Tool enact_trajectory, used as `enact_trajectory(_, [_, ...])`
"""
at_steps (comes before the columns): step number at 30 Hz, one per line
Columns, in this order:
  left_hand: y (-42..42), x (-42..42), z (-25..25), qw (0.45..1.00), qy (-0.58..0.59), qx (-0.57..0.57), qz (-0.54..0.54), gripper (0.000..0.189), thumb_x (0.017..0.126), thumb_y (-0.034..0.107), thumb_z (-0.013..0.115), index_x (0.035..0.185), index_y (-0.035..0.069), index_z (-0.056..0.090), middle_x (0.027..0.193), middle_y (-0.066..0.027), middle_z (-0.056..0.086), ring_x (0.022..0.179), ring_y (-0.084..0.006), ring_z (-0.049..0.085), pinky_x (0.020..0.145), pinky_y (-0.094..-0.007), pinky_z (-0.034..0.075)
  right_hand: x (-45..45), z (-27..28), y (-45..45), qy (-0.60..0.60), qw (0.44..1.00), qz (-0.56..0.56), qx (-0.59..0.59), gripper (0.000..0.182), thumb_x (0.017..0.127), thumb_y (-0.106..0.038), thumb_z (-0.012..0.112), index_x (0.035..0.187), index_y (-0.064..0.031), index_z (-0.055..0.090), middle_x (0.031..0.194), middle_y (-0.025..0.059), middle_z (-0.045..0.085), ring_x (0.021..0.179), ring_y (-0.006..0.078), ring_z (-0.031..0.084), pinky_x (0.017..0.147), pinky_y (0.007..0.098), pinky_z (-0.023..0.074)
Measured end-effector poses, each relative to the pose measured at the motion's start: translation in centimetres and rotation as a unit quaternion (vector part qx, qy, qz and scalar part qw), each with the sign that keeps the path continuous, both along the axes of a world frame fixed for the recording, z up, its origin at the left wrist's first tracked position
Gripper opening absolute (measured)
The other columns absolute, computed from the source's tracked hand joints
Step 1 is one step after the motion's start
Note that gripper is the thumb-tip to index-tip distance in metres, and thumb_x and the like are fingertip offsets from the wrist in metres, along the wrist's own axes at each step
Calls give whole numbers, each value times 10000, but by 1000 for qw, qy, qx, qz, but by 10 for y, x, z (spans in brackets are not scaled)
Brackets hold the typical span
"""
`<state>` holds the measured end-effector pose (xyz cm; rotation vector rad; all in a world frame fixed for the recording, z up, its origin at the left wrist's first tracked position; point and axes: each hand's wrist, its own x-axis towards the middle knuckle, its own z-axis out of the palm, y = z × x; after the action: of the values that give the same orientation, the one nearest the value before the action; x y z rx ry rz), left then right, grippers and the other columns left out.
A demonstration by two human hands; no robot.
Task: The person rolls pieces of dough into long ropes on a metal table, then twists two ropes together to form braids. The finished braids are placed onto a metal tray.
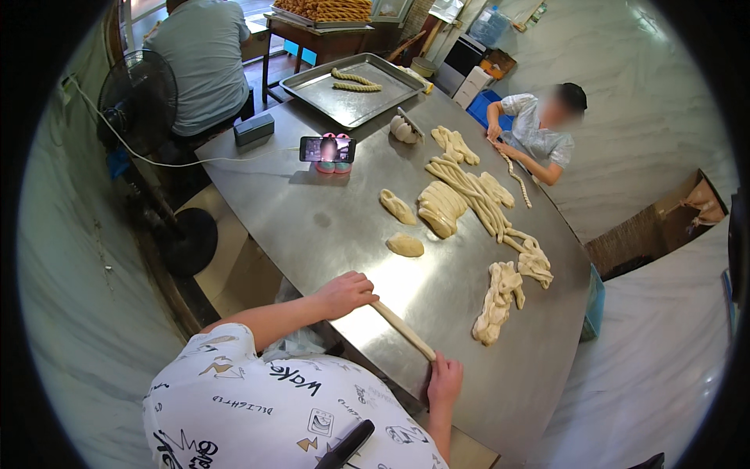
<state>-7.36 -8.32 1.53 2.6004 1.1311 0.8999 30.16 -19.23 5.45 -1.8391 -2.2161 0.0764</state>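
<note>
A strip of pale dough (404,329) lies along the near edge of the steel table (328,234). At its far left end is my left hand (347,295), with the fingers closed over it. My right hand (445,378) holds the other end between thumb and fingers. Beyond the strip sit an oval dough piece (405,245), a folded dough piece (398,206) and a block of sliced dough (442,208). Long dough strands (474,199) stretch across the right part of the table, and a lumpy dough pile (495,305) lies to the right of my hands.
A metal tray (316,97) holds twisted dough (356,81). A phone (327,150) on a stand, a grey box (254,129) and a white cable (234,159) are on the table. One person (542,126) handles dough opposite; another (202,64) sits beyond, near a fan (137,94).
</note>
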Motion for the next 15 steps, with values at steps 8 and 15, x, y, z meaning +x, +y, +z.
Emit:
enact_trajectory(8, [3, 99, 25, 977, -87, -192, -34, 441, 1007, 268, 664, 1347, -13, 668, 1526, -191, 606, 1433, -382, 539, 1254, -536, 383, -68, 11, 50, 90, 993, 68, -15, 471, 1047, -155, 654, 1450, 78, 579, 1482, 327, 573, 1391, 521, 521, 1176, 563, 436])
enact_trajectory(15, [-38, 105, 5, 984, 155, -86, 23, 656, 1116, 558, 479, 1655, 184, 504, 1757, -80, 415, 1625, -413, 328, 1308, -692, 186, -68, -23, 17, -59, 995, 11, -81, 644, 1108, -286, 556, 1612, 91, 419, 1689, 310, 417, 1601, 478, 349, 1293, 681, 231])
